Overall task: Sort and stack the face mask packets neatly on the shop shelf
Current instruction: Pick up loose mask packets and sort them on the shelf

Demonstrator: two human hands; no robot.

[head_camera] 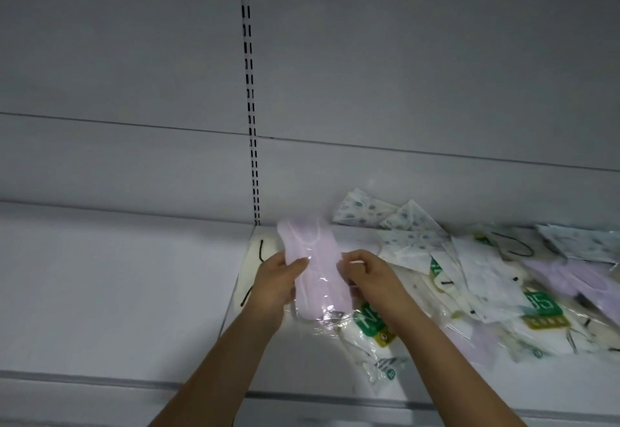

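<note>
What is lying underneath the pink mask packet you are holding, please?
Under the pink mask packet, held by the left hand and right hand, lies a green-labelled packet on the shelf. Whatever lies directly beneath is covered.

Both hands hold a pale lilac face mask packet in clear crinkly plastic (310, 270) above the white metal shop shelf (117, 292). The left hand (276, 284) grips its left edge, the right hand (367, 279) pinches its right edge. Beneath lies a white packet with a green label (370, 324). To the right sprawls a loose heap of white, patterned and lilac mask packets (486, 275). A slotted upright rail (250, 91) runs up the grey back panel.
</note>
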